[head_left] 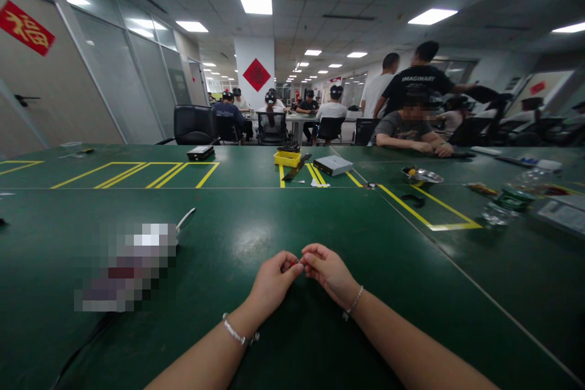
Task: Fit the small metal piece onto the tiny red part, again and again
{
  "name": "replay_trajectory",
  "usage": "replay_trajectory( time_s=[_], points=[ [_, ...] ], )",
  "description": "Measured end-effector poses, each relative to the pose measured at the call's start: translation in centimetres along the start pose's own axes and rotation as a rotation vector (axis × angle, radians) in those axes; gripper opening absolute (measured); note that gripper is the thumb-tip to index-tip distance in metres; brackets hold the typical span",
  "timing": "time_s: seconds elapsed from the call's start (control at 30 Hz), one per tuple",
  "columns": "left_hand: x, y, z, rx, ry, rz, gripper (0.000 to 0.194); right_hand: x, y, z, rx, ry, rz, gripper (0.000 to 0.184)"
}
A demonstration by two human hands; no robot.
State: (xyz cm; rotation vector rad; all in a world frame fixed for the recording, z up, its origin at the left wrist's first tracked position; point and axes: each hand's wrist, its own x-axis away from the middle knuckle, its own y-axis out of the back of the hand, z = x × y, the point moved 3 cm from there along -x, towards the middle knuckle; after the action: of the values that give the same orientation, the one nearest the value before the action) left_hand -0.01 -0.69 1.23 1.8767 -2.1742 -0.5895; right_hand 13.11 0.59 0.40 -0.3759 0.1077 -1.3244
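Over the green table (pixel 201 317), my left hand (pixel 273 280) and my right hand (pixel 333 274) meet at the fingertips. The left fingers are closed in a pinch, and a small red thing (pixel 294 264) shows between them; its kind is too small to tell. My right thumb and fingers are also pinched together, right beside the left fingertips. Whatever they hold is hidden. Each wrist wears a bracelet.
A blurred-out object with a cord (pixel 94 341) lies at left. Farther back are a black box (pixel 200 153), a yellow bin (pixel 287 159), a grey box (pixel 333 165) and a metal bowl (pixel 425 177). A plastic bottle (pixel 516 198) lies at right. People sit and stand beyond.
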Motion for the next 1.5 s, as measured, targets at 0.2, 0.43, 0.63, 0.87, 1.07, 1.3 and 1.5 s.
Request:
replay_trajectory(
  time_s=[0.2, 0.43, 0.63, 0.87, 1.07, 1.3, 1.5],
  points=[
    [-0.1, -0.2, 0.2, 0.030, 0.005, 0.009, 0.018, 0.3, 0.0, 0.8, 0.352, 0.278, -0.194, 0.016],
    [-0.4, -0.2, 0.2, 0.242, 0.066, 0.024, 0.019, 0.8, -1.0, 0.5, 0.530, 0.426, -0.255, 0.011],
    [-0.2, -0.4, -0.4, 0.413, 0.074, 0.047, 0.020, 1.1, -1.2, 0.7, 0.529, 0.491, -0.299, 0.010],
    [0.1, -1.2, -0.5, 0.447, 0.043, 0.059, 0.016, 1.2, -1.2, 0.9, 0.508, 0.471, -0.314, 0.010],
    [0.2, -0.9, -0.6, 0.476, 0.037, 0.041, 0.017, 1.5, -1.4, 1.2, 0.587, 0.538, -0.306, 0.011],
    [0.1, -1.0, -0.5, 0.486, 0.019, 0.031, 0.018, 2.1, -1.5, 1.7, 0.662, 0.588, -0.348, 0.013],
    [0.0, -1.2, -0.2, 0.506, 0.032, 0.026, 0.018, 2.1, -1.3, 1.8, 0.648, 0.593, -0.367, 0.012]
  ],
)
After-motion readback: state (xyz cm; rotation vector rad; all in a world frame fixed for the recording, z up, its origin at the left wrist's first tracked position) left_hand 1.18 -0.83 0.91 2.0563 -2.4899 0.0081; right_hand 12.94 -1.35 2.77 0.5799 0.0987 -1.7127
